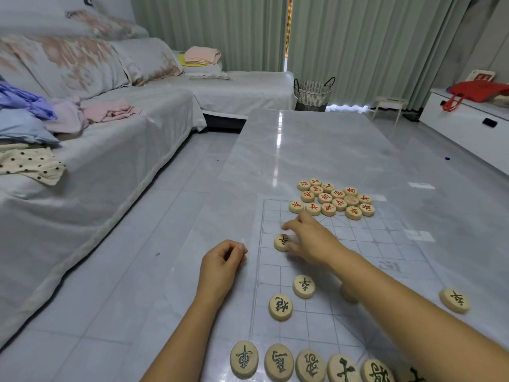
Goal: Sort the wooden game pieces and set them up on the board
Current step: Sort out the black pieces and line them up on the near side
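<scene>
A clear plastic board with a printed grid lies on the glossy table. My right hand reaches across it and its fingertips touch a black-lettered wooden piece near the board's left edge. My left hand rests loosely curled on the table just left of the board, holding nothing. Red-lettered pieces sit clustered at the board's far edge. Black-lettered pieces lie on the near half: one, another, one far right, and a row along the near edge. My forearm partly hides one piece.
The grey marble-look table stretches away beyond the board. A sofa with clothes stands to the left. A wicker basket, a small stool and a white cabinet stand at the back.
</scene>
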A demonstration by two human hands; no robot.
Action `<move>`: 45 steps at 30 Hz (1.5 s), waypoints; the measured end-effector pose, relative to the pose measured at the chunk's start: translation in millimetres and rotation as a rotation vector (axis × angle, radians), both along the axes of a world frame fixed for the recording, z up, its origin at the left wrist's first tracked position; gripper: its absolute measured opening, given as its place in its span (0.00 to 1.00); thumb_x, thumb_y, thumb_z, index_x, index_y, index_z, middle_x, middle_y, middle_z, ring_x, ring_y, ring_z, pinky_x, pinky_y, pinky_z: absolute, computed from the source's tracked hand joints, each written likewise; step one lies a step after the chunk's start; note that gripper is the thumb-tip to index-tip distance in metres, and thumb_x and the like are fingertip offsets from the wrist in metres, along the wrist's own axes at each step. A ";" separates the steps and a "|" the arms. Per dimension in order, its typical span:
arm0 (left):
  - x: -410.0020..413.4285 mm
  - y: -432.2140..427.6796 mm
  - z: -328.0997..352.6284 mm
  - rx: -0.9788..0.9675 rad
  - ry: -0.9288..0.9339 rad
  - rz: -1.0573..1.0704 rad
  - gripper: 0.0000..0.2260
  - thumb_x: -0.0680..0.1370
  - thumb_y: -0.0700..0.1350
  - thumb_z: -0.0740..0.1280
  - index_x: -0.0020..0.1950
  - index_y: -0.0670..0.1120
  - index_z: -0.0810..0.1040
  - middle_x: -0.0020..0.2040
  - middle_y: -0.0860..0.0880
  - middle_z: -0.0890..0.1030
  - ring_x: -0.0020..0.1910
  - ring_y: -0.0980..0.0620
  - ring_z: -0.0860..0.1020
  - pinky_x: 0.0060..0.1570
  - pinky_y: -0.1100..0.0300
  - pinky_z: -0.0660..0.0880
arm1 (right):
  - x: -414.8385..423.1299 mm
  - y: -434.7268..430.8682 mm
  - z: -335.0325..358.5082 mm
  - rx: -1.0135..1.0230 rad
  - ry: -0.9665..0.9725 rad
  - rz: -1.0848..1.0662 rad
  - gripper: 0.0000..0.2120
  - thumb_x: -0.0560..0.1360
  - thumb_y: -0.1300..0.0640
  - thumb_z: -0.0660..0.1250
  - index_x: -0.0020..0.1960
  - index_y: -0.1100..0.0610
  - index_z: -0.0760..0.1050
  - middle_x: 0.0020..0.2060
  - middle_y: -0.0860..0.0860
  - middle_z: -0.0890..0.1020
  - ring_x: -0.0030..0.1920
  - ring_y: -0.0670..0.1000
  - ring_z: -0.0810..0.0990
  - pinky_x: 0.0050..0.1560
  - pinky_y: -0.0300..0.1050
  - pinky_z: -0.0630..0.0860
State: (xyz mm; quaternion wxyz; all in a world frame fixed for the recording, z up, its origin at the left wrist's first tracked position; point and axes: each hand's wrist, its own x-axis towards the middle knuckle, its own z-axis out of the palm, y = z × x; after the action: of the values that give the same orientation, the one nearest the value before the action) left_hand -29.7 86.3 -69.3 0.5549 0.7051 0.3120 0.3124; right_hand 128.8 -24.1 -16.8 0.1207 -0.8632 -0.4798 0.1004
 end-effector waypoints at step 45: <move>-12.4 7.0 12.7 0.421 0.422 -0.516 0.21 0.64 0.45 0.77 0.50 0.60 0.72 0.54 0.58 0.73 0.52 0.61 0.72 0.45 0.77 0.67 | 56.7 -279.2 -30.5 0.375 0.276 -0.676 0.15 0.73 0.55 0.68 0.59 0.54 0.76 0.54 0.58 0.75 0.51 0.54 0.74 0.54 0.49 0.69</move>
State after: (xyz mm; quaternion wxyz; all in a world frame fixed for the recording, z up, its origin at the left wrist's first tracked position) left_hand -42.0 93.3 -56.6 0.3824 0.9073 0.1609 0.0681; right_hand 185.5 -303.4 -47.3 0.3652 -0.9138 -0.1585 0.0808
